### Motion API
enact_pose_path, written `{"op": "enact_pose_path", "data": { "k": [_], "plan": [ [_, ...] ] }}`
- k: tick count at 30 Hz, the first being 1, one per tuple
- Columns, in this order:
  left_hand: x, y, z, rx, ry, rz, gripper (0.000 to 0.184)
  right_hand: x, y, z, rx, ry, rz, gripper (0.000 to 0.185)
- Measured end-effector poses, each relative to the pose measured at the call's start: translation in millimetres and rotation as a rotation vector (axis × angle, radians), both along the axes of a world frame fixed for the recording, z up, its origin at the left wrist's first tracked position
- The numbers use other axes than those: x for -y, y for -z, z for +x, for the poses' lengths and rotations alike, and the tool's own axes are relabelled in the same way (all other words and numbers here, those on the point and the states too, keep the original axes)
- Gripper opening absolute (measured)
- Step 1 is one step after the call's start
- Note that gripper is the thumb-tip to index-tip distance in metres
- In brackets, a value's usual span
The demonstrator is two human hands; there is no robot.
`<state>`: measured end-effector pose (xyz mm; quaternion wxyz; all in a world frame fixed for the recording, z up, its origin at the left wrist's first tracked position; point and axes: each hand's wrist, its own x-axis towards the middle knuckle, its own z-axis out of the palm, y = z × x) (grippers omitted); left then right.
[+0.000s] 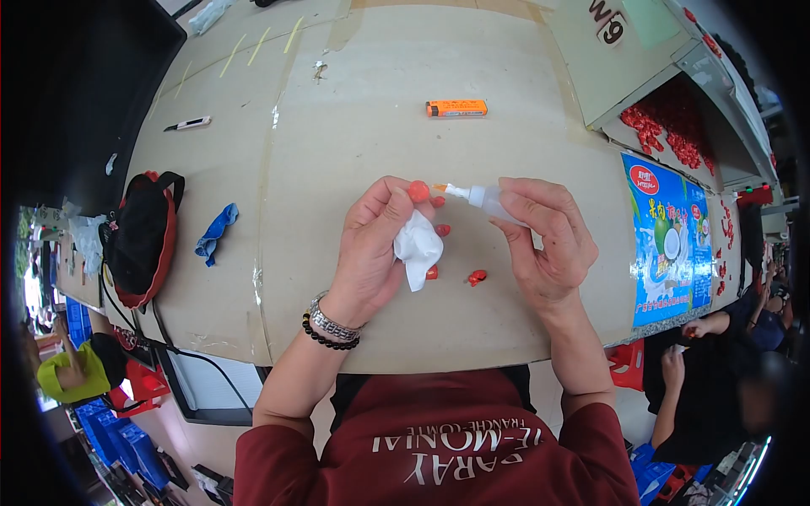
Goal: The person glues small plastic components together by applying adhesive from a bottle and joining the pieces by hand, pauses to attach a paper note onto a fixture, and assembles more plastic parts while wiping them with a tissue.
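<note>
Left hand point(371, 228), nearly closed, pinching small red piece point(419, 191) and white tissue point(418, 250) above table point(354, 126); right hand point(553, 240), partly curled, gripping small bottle point(494, 202), its nozzle point(456, 191) pointing at red piece.

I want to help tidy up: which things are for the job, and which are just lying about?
Seem part of the job:
small bottle, in the right hand
red piece and white tissue or cloth, in the left hand
loose red bits, probably

Seem just lying about:
cutter knife
orange oblong thing
crumpled blue thing
black-and-red bag
</note>
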<state>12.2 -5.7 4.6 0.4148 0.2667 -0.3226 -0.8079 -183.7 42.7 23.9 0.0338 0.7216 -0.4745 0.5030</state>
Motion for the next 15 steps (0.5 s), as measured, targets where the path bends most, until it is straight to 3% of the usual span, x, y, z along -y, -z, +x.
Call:
{"op": "enact_pose_path", "data": {
  "k": [15],
  "plan": [
    [0.0, 2.1, 0.3, -0.053, -0.053, -0.044, 0.017, 1.6, -0.2, 0.4, -0.001, 0.008, -0.023, 0.030]
  ]
}}
